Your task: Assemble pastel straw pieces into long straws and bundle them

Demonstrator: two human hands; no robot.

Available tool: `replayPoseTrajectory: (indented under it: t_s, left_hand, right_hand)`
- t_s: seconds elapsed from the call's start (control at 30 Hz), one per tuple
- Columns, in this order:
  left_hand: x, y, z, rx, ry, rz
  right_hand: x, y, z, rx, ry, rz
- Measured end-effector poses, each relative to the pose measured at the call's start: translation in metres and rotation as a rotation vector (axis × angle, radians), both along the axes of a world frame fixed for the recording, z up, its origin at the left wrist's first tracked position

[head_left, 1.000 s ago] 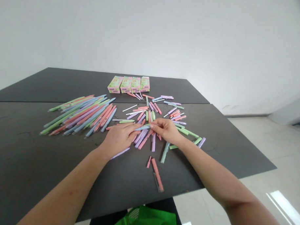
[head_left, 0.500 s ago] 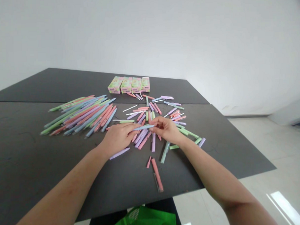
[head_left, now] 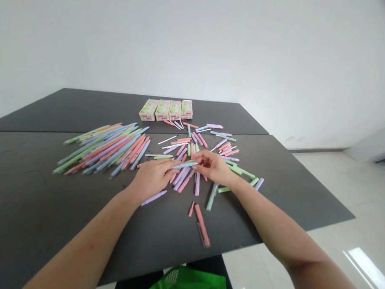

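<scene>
Between my two hands lies a light blue pen (head_left: 184, 165), held level above the table. My left hand (head_left: 152, 177) is closed around its left part. At its right tip, the fingers of my right hand (head_left: 212, 165) pinch the end. Beneath and behind both hands spread loose pen parts in pink, purple, green and blue, among them purple barrels (head_left: 181, 177) and thin white refills (head_left: 167, 140). A purple pen piece (head_left: 154, 198) rests just below my left hand. Closer to me are a pink barrel (head_left: 202, 225) and a small pink tip piece (head_left: 191, 209).
To the left, a big pile of whole pens (head_left: 104, 149) in several colours lies on the dark table (head_left: 71, 216). Several pink and green boxes (head_left: 162, 109) stand in a row at the back. A white wall (head_left: 189, 43) rises behind the table.
Both hands keep the blue pen in nearly the same place. The view has shifted very slightly; the pile, boxes and loose parts stay where they were.
</scene>
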State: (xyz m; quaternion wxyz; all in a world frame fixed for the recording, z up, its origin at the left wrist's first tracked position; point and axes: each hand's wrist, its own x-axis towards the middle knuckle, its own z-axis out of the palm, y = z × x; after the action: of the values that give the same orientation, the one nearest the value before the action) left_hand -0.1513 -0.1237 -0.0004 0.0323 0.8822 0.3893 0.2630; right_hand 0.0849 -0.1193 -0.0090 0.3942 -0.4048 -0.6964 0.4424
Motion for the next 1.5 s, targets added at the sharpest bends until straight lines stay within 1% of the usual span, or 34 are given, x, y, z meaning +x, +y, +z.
replayPoseTrajectory:
  t_s: [0.1,0.2,0.4,0.57,0.67,0.73,0.93,1.03,1.27,1.37,1.5]
  left_hand:
    - [0.000,0.000,-0.001,0.018,-0.001,-0.003]
    - [0.003,-0.001,-0.002,0.031,0.005,0.003]
    - [0.002,-0.001,-0.002,0.031,0.018,0.016]
    - [-0.001,0.001,-0.003,-0.003,-0.004,0.022]
    - [0.000,0.001,-0.003,-0.035,-0.008,0.003]
    - [0.000,0.001,-0.003,-0.031,-0.017,-0.001]
    - [0.000,0.002,-0.006,0.030,0.007,-0.023]
    - [0.000,0.002,-0.004,0.025,0.025,-0.023]
    - [0.001,-0.002,0.004,0.025,0.031,-0.015]
    - [-0.003,-0.001,0.003,0.045,0.044,0.021]
    - [-0.013,0.007,0.000,0.050,0.019,0.076]
  right_hand:
    - [0.000,0.000,-0.003,-0.013,-0.032,-0.033]
    - [-0.001,0.000,-0.004,-0.045,-0.088,-0.026]
    - [-0.002,-0.001,0.000,0.002,-0.201,-0.009]
    - [-0.004,-0.003,-0.001,0.059,-0.103,-0.013]
    - [-0.006,-0.003,-0.004,0.073,-0.095,-0.034]
    - [-0.007,-0.003,-0.006,0.032,-0.073,-0.042]
    - [-0.013,-0.003,-0.005,-0.175,0.081,-0.068]
    - [-0.015,-0.002,-0.006,-0.213,0.110,-0.085]
    - [-0.016,-0.001,-0.007,-0.197,0.116,-0.091]
    - [-0.014,0.000,-0.007,-0.186,0.106,-0.104]
    - [-0.008,0.005,-0.006,-0.163,0.131,-0.158]
